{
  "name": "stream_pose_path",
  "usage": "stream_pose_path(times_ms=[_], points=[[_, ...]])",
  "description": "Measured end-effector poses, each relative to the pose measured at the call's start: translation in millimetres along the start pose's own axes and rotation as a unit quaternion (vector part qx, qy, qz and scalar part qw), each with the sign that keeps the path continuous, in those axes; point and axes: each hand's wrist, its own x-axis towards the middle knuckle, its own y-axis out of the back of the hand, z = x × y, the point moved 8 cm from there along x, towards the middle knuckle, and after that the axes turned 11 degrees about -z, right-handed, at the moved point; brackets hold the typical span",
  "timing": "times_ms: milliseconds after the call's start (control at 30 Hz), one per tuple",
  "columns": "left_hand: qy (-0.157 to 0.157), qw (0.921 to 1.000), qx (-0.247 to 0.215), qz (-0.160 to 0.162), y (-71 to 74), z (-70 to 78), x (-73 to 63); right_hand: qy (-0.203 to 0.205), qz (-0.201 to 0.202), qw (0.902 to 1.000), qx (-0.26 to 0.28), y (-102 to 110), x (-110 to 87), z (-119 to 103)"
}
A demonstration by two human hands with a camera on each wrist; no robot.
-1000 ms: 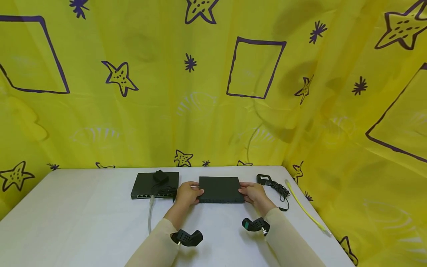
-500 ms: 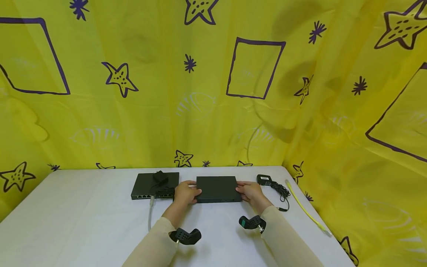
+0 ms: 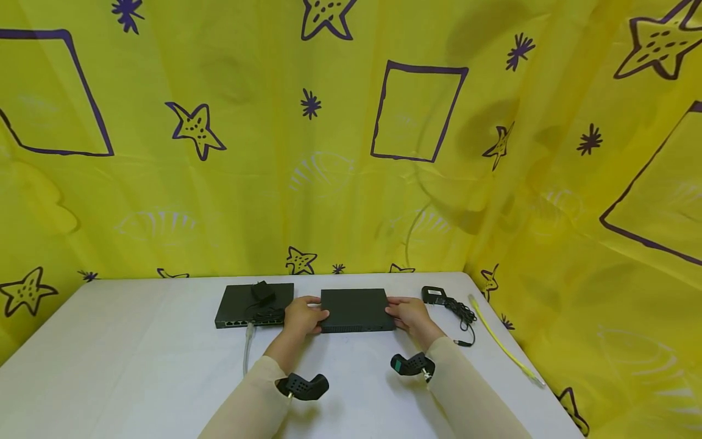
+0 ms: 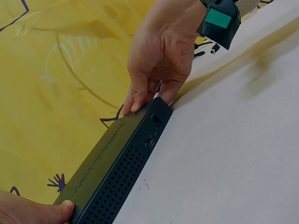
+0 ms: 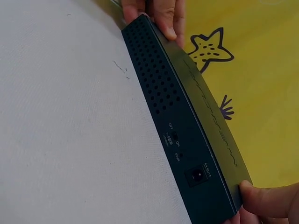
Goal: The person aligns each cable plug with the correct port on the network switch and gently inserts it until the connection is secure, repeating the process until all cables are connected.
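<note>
Both my hands hold a flat black network switch (image 3: 356, 308) by its two short ends, in the middle of the table's far part. My left hand (image 3: 301, 316) grips the left end, thumb on the top. My right hand (image 3: 411, 317) grips the right end the same way. In the right wrist view the side towards me shows vent holes, a small on/off switch and a round power socket (image 5: 197, 174) marked 53.5V, with nothing plugged in. The left wrist view shows raised lettering on its top (image 4: 99, 156). My fingers beneath are partly hidden.
Left of my left hand lies a second black network switch (image 3: 234, 299) with a power adapter (image 3: 264, 292) on it and a grey network cable (image 3: 247, 350) at its ports. To the right are another power adapter (image 3: 434, 296) with bundled cord and a yellow network cable (image 3: 501, 344).
Both hands have shifted the held network switch slightly to the left, close to the second one. The grip stays the same, and the other things have not moved.
</note>
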Motion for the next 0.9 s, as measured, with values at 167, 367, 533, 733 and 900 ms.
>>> stream_pose_path(times_ms=[167, 367, 533, 733, 900], points=[[0.006, 1.0000, 0.001, 0.001, 0.0, -0.9, -0.3, -0.009, -0.007, 0.9999, -0.004, 0.4, -1.2, -1.1], [0.001, 0.9999, 0.010, -0.001, -0.8, 1.1, -0.9, -0.010, -0.021, 0.9996, -0.014, 1.4, -1.9, -4.4], [-0.002, 1.0000, 0.008, 0.006, -0.8, 0.1, 0.7, -0.006, -0.043, 0.9987, -0.028, 2.2, -4.7, -8.9], [0.005, 0.9999, 0.014, 0.005, -3.1, -0.8, 1.0, -0.002, -0.056, 0.9942, -0.091, 20.6, -19.7, -22.4], [0.007, 0.9997, 0.023, 0.006, -2.1, 0.0, -0.2, 0.019, -0.063, 0.9742, -0.216, 46.0, -36.4, -38.4]])
